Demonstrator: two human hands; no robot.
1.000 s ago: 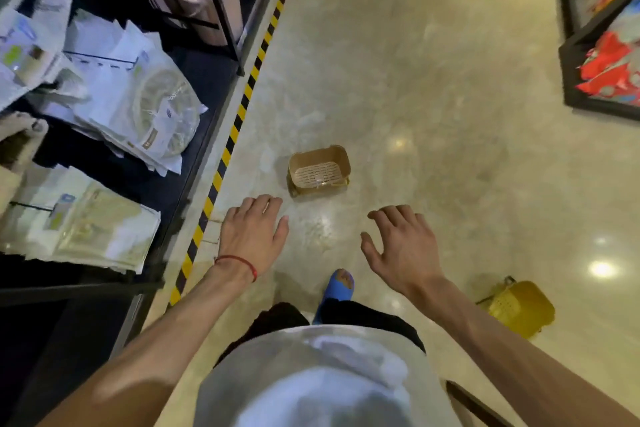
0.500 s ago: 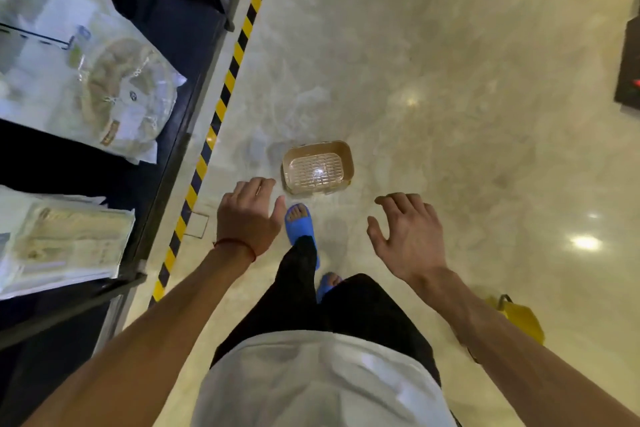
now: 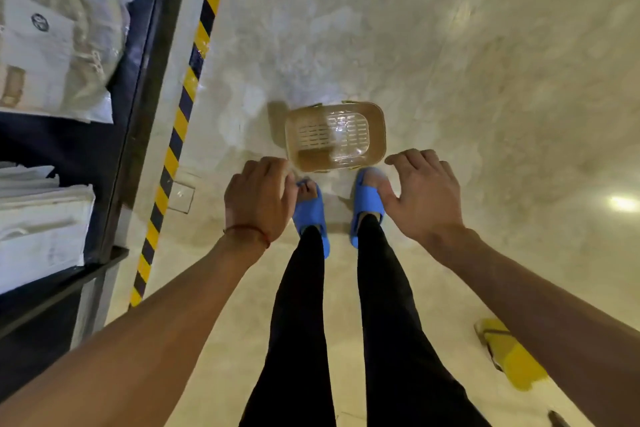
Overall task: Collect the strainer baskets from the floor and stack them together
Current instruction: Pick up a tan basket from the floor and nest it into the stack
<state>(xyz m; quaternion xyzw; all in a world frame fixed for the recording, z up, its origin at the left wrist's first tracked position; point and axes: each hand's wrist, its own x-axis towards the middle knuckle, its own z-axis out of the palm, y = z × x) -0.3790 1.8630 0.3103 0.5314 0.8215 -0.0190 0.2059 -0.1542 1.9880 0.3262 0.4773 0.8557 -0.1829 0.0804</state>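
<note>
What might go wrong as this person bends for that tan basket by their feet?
The tan strainer basket sits right at the toes of the blue slippers; a small step forward may kick it away across the glossy floor. Neither the left hand nor the right hand holds it yet, so a hasty grab might fumble it. The yellow basket lies partly hidden under the right arm, easy to overlook or trip on.

A single head-worn wide-angle view looks almost straight down the person's body at the floor (image 3: 485, 62). Both forearms enter from the bottom corners. The striped floor edge (image 3: 180, 121) runs up the left, bent by the lens.
</note>
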